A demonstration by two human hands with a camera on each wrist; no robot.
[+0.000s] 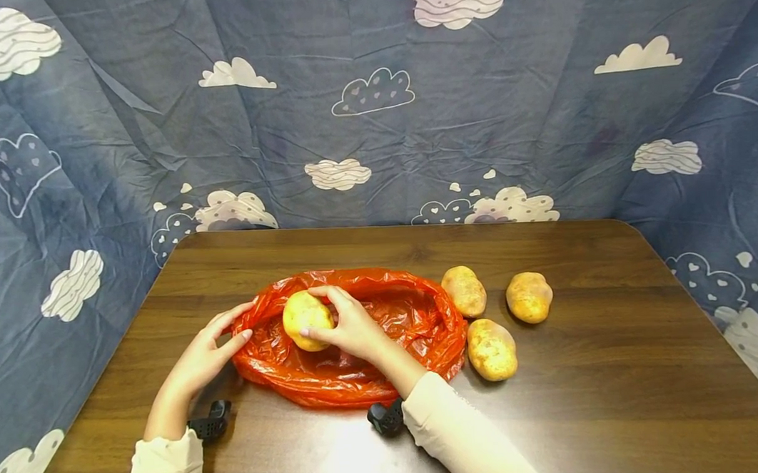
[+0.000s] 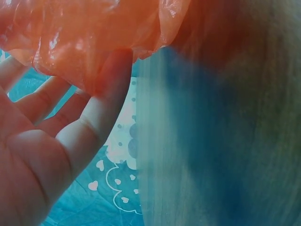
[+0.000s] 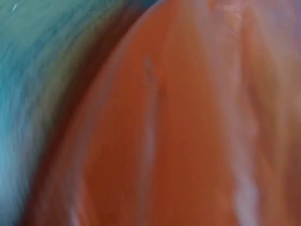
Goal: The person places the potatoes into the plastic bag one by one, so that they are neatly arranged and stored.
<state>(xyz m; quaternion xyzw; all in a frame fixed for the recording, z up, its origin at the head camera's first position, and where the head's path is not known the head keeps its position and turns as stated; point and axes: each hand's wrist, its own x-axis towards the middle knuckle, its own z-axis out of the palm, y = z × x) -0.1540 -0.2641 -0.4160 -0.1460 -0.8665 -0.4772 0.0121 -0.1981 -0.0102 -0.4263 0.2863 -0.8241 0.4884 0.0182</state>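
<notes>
A red plastic bag (image 1: pixel 416 334) lies spread on the table with its mouth wide and facing up. At its left end my left hand (image 1: pixel 201 356) holds the rim between thumb and fingers. The left wrist view shows the bag's thin film (image 2: pixel 94 42) over the thumb tip of the left hand (image 2: pixel 42 150). My right hand (image 1: pixel 354 327) grips a yellow potato (image 1: pixel 306 319) over the left part of the bag's mouth. Only blurred red film (image 3: pixel 164 117) fills most of the right wrist view; hand and potato are hidden there.
Right of the bag lie three more potatoes: one at the back (image 1: pixel 464 291), one in front (image 1: pixel 491 350) and one farther right (image 1: pixel 529 297). They rest on a brown wooden table (image 1: pixel 618 381). A blue cloud-patterned cloth (image 1: pixel 374 144) hangs behind it.
</notes>
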